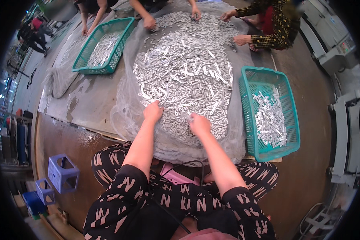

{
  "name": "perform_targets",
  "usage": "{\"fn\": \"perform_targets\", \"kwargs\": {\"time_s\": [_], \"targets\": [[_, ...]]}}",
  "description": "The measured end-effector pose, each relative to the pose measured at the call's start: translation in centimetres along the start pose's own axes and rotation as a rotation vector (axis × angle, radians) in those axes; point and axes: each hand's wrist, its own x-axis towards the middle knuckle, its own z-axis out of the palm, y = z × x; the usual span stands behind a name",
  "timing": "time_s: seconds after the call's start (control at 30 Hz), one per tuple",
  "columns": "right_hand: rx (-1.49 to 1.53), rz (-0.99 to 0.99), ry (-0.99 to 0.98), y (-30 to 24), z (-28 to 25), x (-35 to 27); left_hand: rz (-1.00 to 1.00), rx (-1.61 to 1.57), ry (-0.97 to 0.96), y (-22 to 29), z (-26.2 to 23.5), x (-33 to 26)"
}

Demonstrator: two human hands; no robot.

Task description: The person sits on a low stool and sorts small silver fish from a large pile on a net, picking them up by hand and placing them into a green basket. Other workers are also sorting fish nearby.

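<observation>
A wide heap of small silvery metal pieces (180, 86) lies on clear plastic sheeting in front of me. Mixed through it are longer flat strips with holes (188, 72). At the heap's near left edge, my left hand (153, 111) has its fingers closed around several flat perforated strips (146, 101). My right hand (200, 125) is over the near middle of the heap, fingers pinched together at the pieces. What sits between those fingertips is too small to make out.
A green basket (292, 116) of flat strips stands at my right. Another green basket (78, 66) of strips is at the far left. Co-workers' hands (149, 23) reach into the heap's far side. Purple stools (64, 176) stand on the left floor; grey machines (340, 52) line the right.
</observation>
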Motion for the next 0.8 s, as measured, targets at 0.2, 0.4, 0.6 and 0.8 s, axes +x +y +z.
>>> {"fn": "perform_targets", "kwargs": {"time_s": [0.2,0.4,0.6,0.8], "targets": [[-0.024,0.541,0.535,11.9,-15.4,0.7,0.131,-0.101,0.061,3.1,-1.1,0.1],[-0.204,0.808,0.867,18.0,-18.0,-1.8,0.466,-0.325,-0.058,13.7,0.4,-1.9],[0.153,0.370,1.598,14.6,-18.2,-2.6,0.767,-0.916,-0.571,31.9,2.0,-8.9],[0.323,-0.007,1.396,12.3,-17.4,-2.1,0.673,-0.729,-0.005,32.9,7.2,-1.2]]}}
